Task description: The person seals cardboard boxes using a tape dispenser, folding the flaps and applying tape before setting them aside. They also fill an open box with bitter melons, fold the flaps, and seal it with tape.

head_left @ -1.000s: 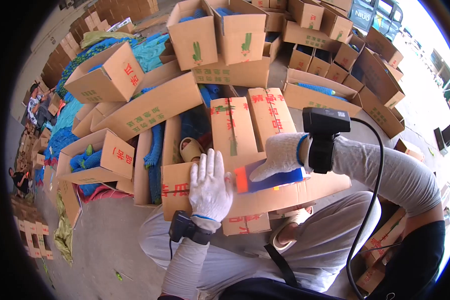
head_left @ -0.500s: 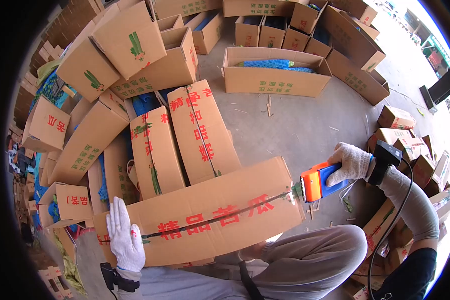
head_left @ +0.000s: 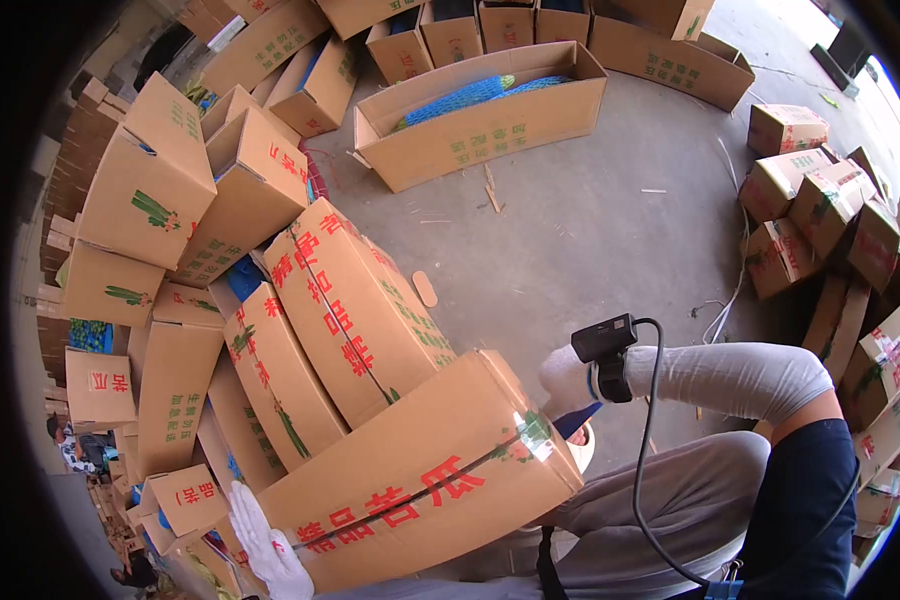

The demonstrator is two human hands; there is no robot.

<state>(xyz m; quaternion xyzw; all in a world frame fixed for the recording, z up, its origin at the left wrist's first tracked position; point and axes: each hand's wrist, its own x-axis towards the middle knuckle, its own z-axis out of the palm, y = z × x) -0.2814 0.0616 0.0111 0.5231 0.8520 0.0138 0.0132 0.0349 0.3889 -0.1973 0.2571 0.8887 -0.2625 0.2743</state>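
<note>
A long closed carton (head_left: 420, 520) with red lettering lies across my lap, tilted up to the right. My left hand (head_left: 270, 545), in a white glove, rests with fingers stretched against the carton's left end. At the opposite end is my right hand (head_left: 566, 380), also gloved, closed round a tape dispenser (head_left: 576, 420). Only a blue part of the dispenser shows; the carton's edge and my wrist hide the rest. A shiny strip of clear tape (head_left: 533, 436) covers the top near the right end.
Two closed cartons (head_left: 345, 315) stand just beyond the lap carton. An open carton (head_left: 490, 140) holds produce in blue netting. More open boxes (head_left: 140, 200) crowd the left, and a pile of closed cartons (head_left: 820, 200) stands at the right. Plastic strapping (head_left: 727, 290) lies on the floor.
My right hand and the dispenser have moved down over the carton's right end, and the orange part is now hidden. The carton tilts more. The camera view has shifted.
</note>
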